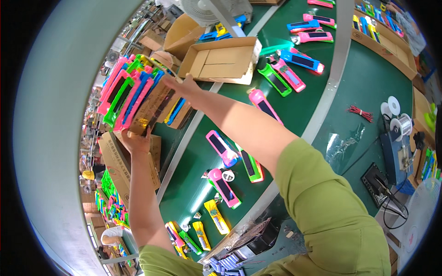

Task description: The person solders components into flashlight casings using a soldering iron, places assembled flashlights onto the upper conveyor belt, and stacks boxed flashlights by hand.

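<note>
Out past the far-left side of the green conveyor belt (193,202), both my arms are stretched, holding up a cardboard box (154,106). It is tilted and packed with pink, green, blue and yellow plastic casings (124,94). My left hand (137,141) is closed on the box's lower corner, with the palm beneath it. Higher up, my right hand (185,89) grips the opposite end; part of its fingers is hidden. Just beyond that hand stands a shallow cardboard tray (218,62) with a bare bottom. Behind the held box, another carton (179,115) shows blue and yellow pieces.
Along the belt lie pink casings (223,186), yellow casings (216,216) and a blue casing (301,60), some with loose wired parts. Metal rails (329,96) edge the belt. On the right bench are solder spools (400,126) and red wires (360,113). A fan (214,11) stands at the back.
</note>
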Demonstrator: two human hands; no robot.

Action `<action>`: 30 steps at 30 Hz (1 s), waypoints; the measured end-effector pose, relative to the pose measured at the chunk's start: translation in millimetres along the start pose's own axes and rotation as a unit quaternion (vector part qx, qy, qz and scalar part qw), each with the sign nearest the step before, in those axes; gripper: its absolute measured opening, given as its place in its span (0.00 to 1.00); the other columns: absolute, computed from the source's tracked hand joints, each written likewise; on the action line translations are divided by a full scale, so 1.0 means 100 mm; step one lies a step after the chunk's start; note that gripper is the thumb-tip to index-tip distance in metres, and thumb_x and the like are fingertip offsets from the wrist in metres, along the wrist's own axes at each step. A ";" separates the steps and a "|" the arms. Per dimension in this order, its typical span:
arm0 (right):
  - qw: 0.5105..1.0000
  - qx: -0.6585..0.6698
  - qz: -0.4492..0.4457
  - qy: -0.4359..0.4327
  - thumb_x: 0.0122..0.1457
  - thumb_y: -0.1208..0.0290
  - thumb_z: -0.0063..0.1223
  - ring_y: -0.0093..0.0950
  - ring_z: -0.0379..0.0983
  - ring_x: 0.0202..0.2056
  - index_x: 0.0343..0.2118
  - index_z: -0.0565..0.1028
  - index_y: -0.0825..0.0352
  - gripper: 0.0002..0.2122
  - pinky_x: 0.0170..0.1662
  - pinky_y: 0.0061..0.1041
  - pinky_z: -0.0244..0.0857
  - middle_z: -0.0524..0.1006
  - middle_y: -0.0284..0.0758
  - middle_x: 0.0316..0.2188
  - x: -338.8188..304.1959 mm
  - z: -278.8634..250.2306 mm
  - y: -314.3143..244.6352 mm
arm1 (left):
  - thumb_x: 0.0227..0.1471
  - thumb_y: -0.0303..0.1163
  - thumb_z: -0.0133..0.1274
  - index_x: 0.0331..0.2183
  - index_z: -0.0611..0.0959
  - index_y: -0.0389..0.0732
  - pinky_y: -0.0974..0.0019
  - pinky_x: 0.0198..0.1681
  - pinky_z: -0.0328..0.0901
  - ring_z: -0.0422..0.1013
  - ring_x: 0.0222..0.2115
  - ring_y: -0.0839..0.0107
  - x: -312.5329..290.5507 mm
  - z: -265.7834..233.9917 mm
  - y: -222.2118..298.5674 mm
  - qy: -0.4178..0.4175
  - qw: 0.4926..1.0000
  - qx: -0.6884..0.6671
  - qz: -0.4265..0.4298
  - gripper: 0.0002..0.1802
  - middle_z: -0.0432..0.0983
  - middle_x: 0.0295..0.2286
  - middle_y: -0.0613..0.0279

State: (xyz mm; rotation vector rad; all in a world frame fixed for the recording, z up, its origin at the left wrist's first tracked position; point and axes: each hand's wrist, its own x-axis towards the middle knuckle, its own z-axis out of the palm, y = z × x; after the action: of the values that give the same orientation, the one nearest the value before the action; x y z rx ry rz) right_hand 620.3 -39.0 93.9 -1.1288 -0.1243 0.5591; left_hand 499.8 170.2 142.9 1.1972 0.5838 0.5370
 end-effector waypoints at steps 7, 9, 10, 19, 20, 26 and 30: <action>0.992 0.111 0.051 -0.023 0.42 0.38 0.51 0.40 0.57 0.53 0.53 0.57 0.55 0.37 0.51 0.52 0.50 0.62 0.38 0.51 0.45 0.26 0.04 | 0.40 0.53 0.47 0.44 0.72 0.50 0.66 0.47 0.58 0.62 0.46 0.74 -0.05 -0.13 0.04 -0.006 1.000 -0.006 -0.014 0.29 0.67 0.46 0.73; 0.986 0.150 0.029 -0.059 0.43 0.41 0.51 0.39 0.57 0.53 0.54 0.58 0.57 0.37 0.50 0.50 0.52 0.63 0.38 0.51 0.51 0.38 0.05 | 0.40 0.53 0.47 0.44 0.72 0.51 0.66 0.47 0.58 0.62 0.46 0.74 -0.07 -0.14 0.04 -0.008 1.000 -0.010 -0.010 0.28 0.68 0.45 0.73; 0.979 0.186 0.044 -0.069 0.44 0.44 0.52 0.38 0.58 0.53 0.55 0.59 0.59 0.36 0.49 0.48 0.54 0.65 0.39 0.50 0.51 0.40 0.04 | 0.40 0.53 0.46 0.44 0.72 0.52 0.66 0.47 0.57 0.61 0.47 0.75 -0.08 -0.15 0.06 -0.008 1.000 -0.012 -0.009 0.28 0.68 0.45 0.73; 0.981 0.181 -0.076 0.006 0.44 0.62 0.50 0.20 0.59 0.19 0.22 0.70 0.64 0.10 0.22 0.23 0.51 0.65 0.28 0.15 0.19 0.42 0.15 | 0.43 0.54 0.43 0.42 0.73 0.49 0.62 0.44 0.60 0.63 0.45 0.71 -0.22 -0.28 0.07 0.004 1.000 -0.005 -0.003 0.26 0.69 0.43 0.69; 0.980 0.178 -0.086 -0.001 0.44 0.62 0.50 0.20 0.59 0.19 0.22 0.70 0.64 0.10 0.22 0.23 0.51 0.65 0.28 0.15 0.18 0.40 0.14 | 0.43 0.53 0.43 0.42 0.72 0.49 0.62 0.44 0.60 0.63 0.45 0.71 -0.24 -0.29 0.06 -0.008 1.000 -0.019 -0.008 0.27 0.69 0.44 0.68; 0.983 0.165 -0.078 -0.017 0.45 0.67 0.50 0.19 0.66 0.21 0.31 0.74 0.59 0.09 0.23 0.21 0.60 0.69 0.26 0.20 -0.10 0.20 0.18 | 0.42 0.51 0.44 0.44 0.71 0.49 0.58 0.51 0.54 0.58 0.50 0.69 -0.55 -0.33 -0.07 -0.020 0.999 -0.033 -0.009 0.27 0.64 0.48 0.65; 0.972 0.219 -0.082 -0.012 0.44 0.69 0.50 0.18 0.60 0.19 0.29 0.74 0.63 0.08 0.22 0.20 0.52 0.67 0.26 0.16 -0.54 0.04 0.14 | 0.42 0.49 0.45 0.44 0.71 0.47 0.55 0.52 0.52 0.58 0.51 0.65 -0.89 -0.34 -0.09 -0.055 0.998 -0.036 -0.012 0.27 0.65 0.48 0.63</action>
State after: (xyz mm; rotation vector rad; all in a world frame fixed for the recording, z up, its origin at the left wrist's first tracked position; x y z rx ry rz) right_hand 567.9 -57.5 92.6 -0.6748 -0.1074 0.4262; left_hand 412.0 131.9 137.6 1.1420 0.4794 0.4652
